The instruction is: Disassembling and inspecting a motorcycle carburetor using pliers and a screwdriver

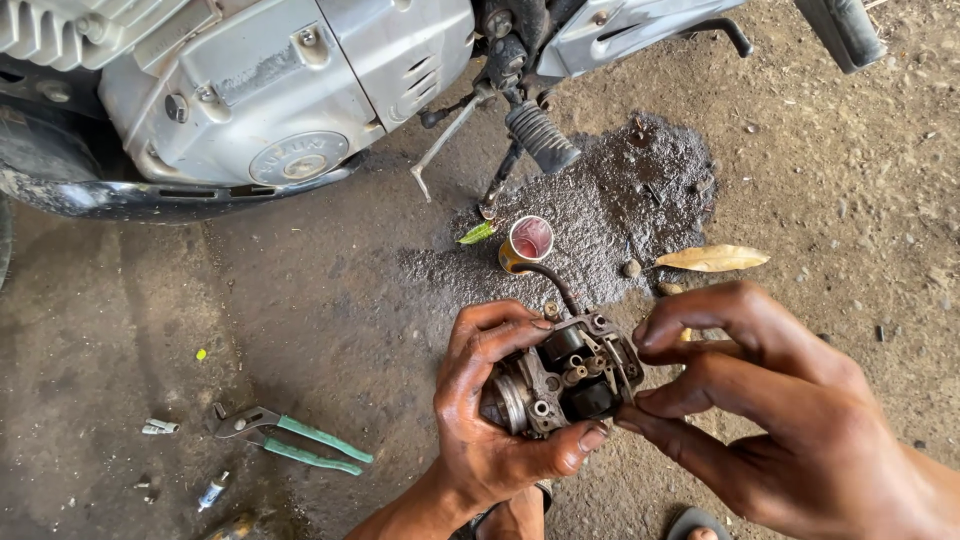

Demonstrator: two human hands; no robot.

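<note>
1. Head view: The left hand [500, 410] cups the carburetor [565, 375], fingers closed around its body, holding it above the ground with the open underside turned up for access.
2. The right hand [770, 400] pinches at the carburetor's right edge with its fingertips; what they grip is not clear.
3. A hose [550, 280] curves from the carburetor toward a small can [528, 242] standing on the oil-wet patch [620, 210].
4. Pliers [290, 438] lie within reach, left, below the engine [250, 90].

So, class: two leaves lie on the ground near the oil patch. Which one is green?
The small leaf just left of the little round tin is green. The other, larger leaf, right of the dark oil patch, is dry and yellow-brown.
</note>
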